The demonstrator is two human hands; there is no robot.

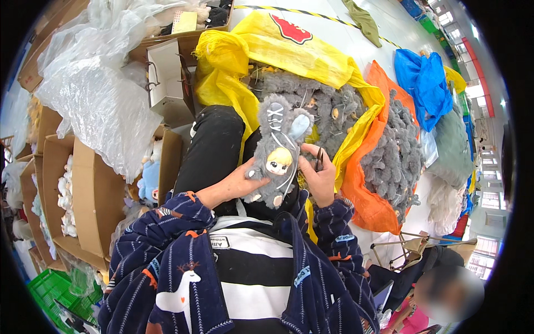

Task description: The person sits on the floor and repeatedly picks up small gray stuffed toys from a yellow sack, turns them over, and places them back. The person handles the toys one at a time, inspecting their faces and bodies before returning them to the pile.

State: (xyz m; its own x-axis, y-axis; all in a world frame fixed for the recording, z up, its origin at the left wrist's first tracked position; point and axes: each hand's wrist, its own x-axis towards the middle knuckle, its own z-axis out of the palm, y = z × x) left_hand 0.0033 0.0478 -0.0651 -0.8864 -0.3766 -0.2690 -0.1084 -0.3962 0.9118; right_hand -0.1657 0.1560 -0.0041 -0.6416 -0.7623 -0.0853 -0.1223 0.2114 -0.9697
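A grey fluffy plush doll (273, 146) with long ears, yellow hair on its face and white cord trailing down its front lies over my lap. My left hand (240, 181) grips its lower side, the thumb across the fur. On the doll's other side is my right hand (318, 177), closed around small dark thread snips (319, 159), with thumb and forefinger pinched close to the doll. Whether those fingertips also hold the cord is too small to tell. Just beyond the doll, a yellow woven sack (311, 58) gapes around many similar grey plush pieces (339, 119).
An orange sack (359, 195) with more grey plush pieces (392, 153) stands to the right, near a blue bag (425, 86). Cardboard boxes (100, 195) and clear plastic sheeting (103, 83) crowd the left. Another person (411, 314) is at lower right.
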